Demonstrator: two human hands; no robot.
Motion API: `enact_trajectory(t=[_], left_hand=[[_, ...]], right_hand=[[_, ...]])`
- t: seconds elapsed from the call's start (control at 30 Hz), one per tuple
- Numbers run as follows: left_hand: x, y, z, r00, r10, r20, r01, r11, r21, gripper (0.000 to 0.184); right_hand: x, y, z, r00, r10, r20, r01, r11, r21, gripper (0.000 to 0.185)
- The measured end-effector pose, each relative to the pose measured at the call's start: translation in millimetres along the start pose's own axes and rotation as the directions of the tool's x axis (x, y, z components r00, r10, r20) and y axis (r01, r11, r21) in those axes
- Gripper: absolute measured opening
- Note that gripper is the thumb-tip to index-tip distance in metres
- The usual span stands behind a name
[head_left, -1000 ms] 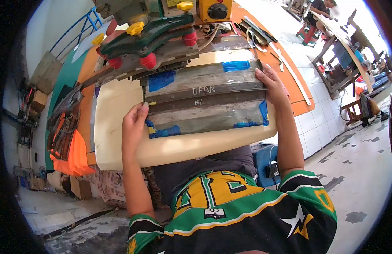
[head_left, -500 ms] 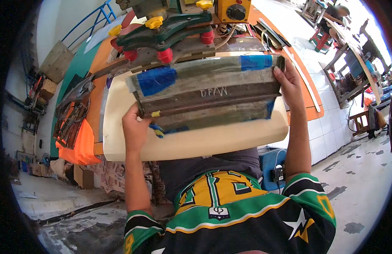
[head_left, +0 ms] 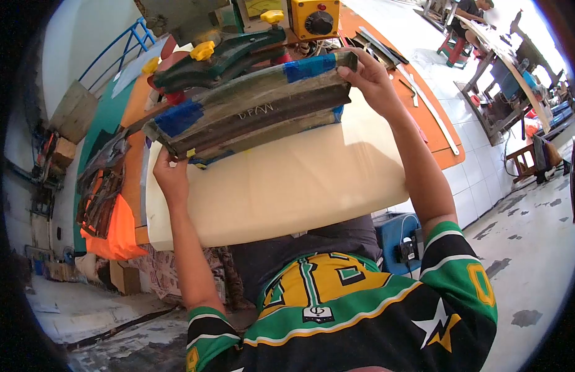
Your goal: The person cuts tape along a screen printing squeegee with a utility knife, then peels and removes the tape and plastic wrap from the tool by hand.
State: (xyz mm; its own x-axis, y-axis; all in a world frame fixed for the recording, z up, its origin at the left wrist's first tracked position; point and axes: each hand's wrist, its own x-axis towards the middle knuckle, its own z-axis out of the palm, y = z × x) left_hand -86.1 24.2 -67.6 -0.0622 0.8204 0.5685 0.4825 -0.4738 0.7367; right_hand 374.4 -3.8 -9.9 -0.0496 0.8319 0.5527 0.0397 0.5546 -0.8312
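A long grey-brown panel (head_left: pixel 262 106) with a ridge along it, blue tape patches and handwritten letters is held up in both my hands, tilted so its right end is higher. My left hand (head_left: pixel 170 177) pinches its lower left corner, thumb in front. At the upper right end, my right hand (head_left: pixel 369 80) grips the edge with the thumb on the near face. Small yellow tape bits show near the left corner. Beneath the panel lies a large cream sheet (head_left: pixel 287 192) across the table, curving down at its front edge.
Behind the panel stands a machine with a dark green clamp frame (head_left: pixel 222 59), yellow knobs and a yellow control box (head_left: pixel 315 20). Dark strips and orange cloth (head_left: pixel 114 232) hang at the left. A long white ruler (head_left: pixel 433 111) lies right. Another person sits at a far bench.
Both hands have carried the panel forward and to the left, toward the machine. Its right end has risen, and more of the cream sheet shows.
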Motion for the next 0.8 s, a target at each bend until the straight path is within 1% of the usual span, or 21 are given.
enact_trajectory(t=[0.07,0.13,0.17,0.2,0.23,0.27,0.3,0.33,0.4,0.43,0.47,0.53,0.57,0.6,0.67,0.7,0.73,0.8], left_hand=[[-2.0,-4.6,3.1,1.000,-0.004,-0.016,0.004,1.000,-0.003,0.026],[-1.3,-16.0,5.6,0.998,-0.060,0.018,0.062,0.992,-0.111,0.026],[-3.0,-21.4,6.6,0.998,-0.056,0.014,0.058,0.992,-0.110,0.026],[-6.0,-18.0,8.9,0.998,-0.059,0.024,0.062,0.992,-0.107,0.025],[-8.0,-16.1,9.6,0.997,-0.063,0.036,0.067,0.992,-0.104,0.024],[-9.0,-18.7,9.7,0.998,-0.061,0.033,0.064,0.993,-0.102,0.024],[-10.0,-20.2,10.9,0.997,-0.061,0.046,0.066,0.989,-0.129,0.022],[-10.5,-21.9,11.5,0.996,-0.062,0.057,0.070,0.985,-0.156,0.021],[-10.4,-21.6,9.5,0.997,-0.058,0.058,0.065,0.990,-0.125,0.020],[-10.6,-20.1,9.0,0.996,-0.052,0.068,0.058,0.994,-0.094,0.020],[-12.0,-19.5,9.6,0.996,-0.054,0.064,0.060,0.994,-0.091,0.020],[-13.8,-19.7,11.1,0.998,-0.058,0.034,0.062,0.992,-0.108,0.020],[-14.4,-21.2,10.9,0.998,-0.057,0.033,0.061,0.993,-0.105,0.020],[-15.2,-23.0,11.1,0.997,-0.069,0.032,0.072,0.992,-0.107,0.020],[-16.1,-27.1,12.1,0.996,-0.079,0.028,0.082,0.991,-0.110,0.020],[-15.7,-27.3,12.4,0.997,-0.072,0.034,0.077,0.985,-0.154,0.020],[-15.7,-27.8,12.2,0.997,-0.066,0.039,0.073,0.978,-0.198,0.021],[-16.0,-25.3,11.0,0.997,-0.062,0.046,0.070,0.978,-0.198,0.021]], right_hand=[[0.4,4.2,-2.8,1.000,-0.010,-0.010,0.010,1.000,-0.004,0.042],[3.7,5.3,-6.8,1.000,-0.015,0.022,0.018,0.984,-0.177,0.045],[5.0,8.8,-4.4,0.995,-0.092,0.030,0.093,0.995,-0.047,0.054],[4.0,2.6,-2.0,0.995,-0.097,0.030,0.098,0.994,-0.045,0.054],[2.3,-6.4,-1.0,0.990,-0.139,0.012,0.139,0.975,-0.176,0.058],[2.1,-12.8,-1.6,0.983,-0.182,-0.001,0.173,0.937,-0.305,0.063],[4.1,-19.4,-4.0,0.968,-0.251,0.023,0.228,0.835,-0.501,0.069],[7.1,-24.8,-3.4,0.967,-0.254,0.027,0.233,0.835,-0.499,0.069],[12.8,-44.6,0.4,0.869,-0.471,0.152,0.434,0.577,-0.692,0.067],[17.2,-57.9,6.0,0.843,-0.494,0.212,0.482,0.520,-0.706,0.062],[21.9,-65.9,9.9,0.842,-0.495,0.214,0.484,0.522,-0.702,0.062],[29.4,-75.5,18.6,0.805,-0.382,0.455,0.555,0.214,-0.803,0.067],[32.8,-76.8,26.5,0.798,-0.359,0.485,0.570,0.187,-0.800,0.059],[35.2,-75.2,33.3,0.797,-0.361,0.484,0.570,0.188,-0.800,0.059],[38.8,-71.1,45.0,0.779,-0.290,0.556,0.613,0.166,-0.772,0.049],[37.3,-70.0,50.6,0.784,-0.285,0.552,0.608,0.167,-0.776,0.045],[36.2,-67.1,52.3,0.783,-0.286,0.553,0.609,0.168,-0.775,0.045],[34.0,-57.9,54.6,0.816,-0.310,0.487,0.555,0.191,-0.809,0.043]])
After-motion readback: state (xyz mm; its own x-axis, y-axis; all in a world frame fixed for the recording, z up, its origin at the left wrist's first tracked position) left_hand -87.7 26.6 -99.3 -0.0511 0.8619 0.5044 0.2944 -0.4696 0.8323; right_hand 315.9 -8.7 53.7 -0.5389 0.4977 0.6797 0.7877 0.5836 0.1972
